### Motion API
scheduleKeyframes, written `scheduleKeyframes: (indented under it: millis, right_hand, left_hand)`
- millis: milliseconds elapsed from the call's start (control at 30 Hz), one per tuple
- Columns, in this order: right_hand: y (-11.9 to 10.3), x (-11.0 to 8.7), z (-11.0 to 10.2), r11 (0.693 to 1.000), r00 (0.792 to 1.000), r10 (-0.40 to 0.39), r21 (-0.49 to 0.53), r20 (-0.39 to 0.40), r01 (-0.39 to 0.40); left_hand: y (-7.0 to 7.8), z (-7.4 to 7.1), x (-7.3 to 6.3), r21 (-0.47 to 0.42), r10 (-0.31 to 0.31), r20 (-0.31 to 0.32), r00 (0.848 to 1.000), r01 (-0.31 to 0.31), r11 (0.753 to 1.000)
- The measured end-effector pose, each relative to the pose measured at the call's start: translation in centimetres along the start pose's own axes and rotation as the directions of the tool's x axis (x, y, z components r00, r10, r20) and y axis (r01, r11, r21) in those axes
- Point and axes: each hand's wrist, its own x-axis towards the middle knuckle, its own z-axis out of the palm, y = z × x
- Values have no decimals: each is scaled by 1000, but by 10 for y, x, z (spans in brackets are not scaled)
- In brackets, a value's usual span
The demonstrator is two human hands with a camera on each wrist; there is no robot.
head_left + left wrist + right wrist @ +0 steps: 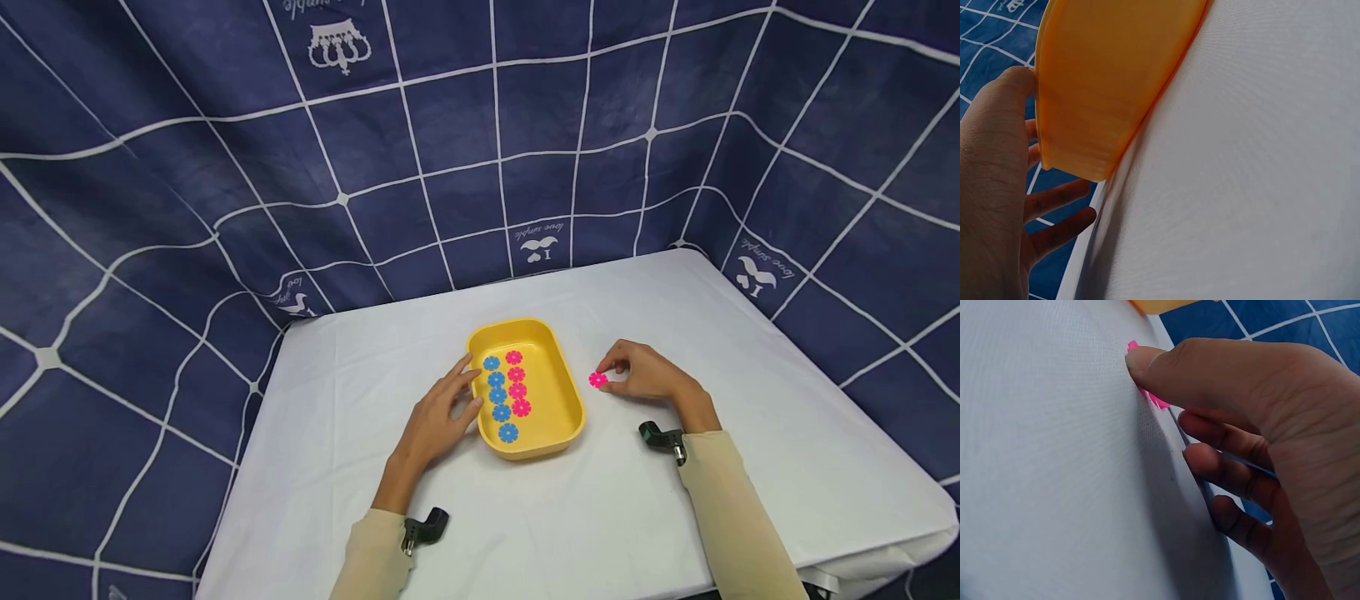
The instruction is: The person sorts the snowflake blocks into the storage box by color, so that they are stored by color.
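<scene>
A yellow tray [562,387] rests on the white table. Inside it, several blue notched plastic discs [498,396] form a column along the left side, with a column of several pink discs [517,390] beside them. My left hand [437,418] rests at the tray's left rim, its fingers spread and the thumb touching the edge; the left wrist view shows that hand [991,144] against the tray wall [1104,81]. To the right of the tray, my right hand [647,372] pinches one pink disc [597,380] between thumb and finger, just at the tabletop. The thumb partly hides that disc [1159,401] in the right wrist view.
White cloth covers the table [315,450]. A dark blue curtain [465,125] with white grid lines hangs behind and at both sides. Each wrist wears a small black camera, one on the left [427,527] and one on the right [662,437].
</scene>
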Motion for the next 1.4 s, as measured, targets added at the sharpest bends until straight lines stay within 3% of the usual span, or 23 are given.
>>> scheduleKeyframes:
  millis: [333, 533, 933, 1400]
  right_hand:
    - [-2, -1, -3, 1000, 999, -24, 19, -38, 25]
    - [-16, 2, -12, 995, 991, -104, 0, -79, 104]
    - [-44, 6, -27, 991, 985, -137, -20, -109, 136]
    - [-77, 23, -22, 983, 979, -185, -6, -86, 185]
  left_hand:
    - [1, 0, -1, 12, -8, -7, 1000, 8, 1000]
    - [1, 0, -1, 18, -18, -5, 1000, 18, 1000]
    - [1, 0, -2, 20, -24, 2, 1000, 24, 1000]
    - [3, -1, -3, 11, -37, 4, 999, 37, 999]
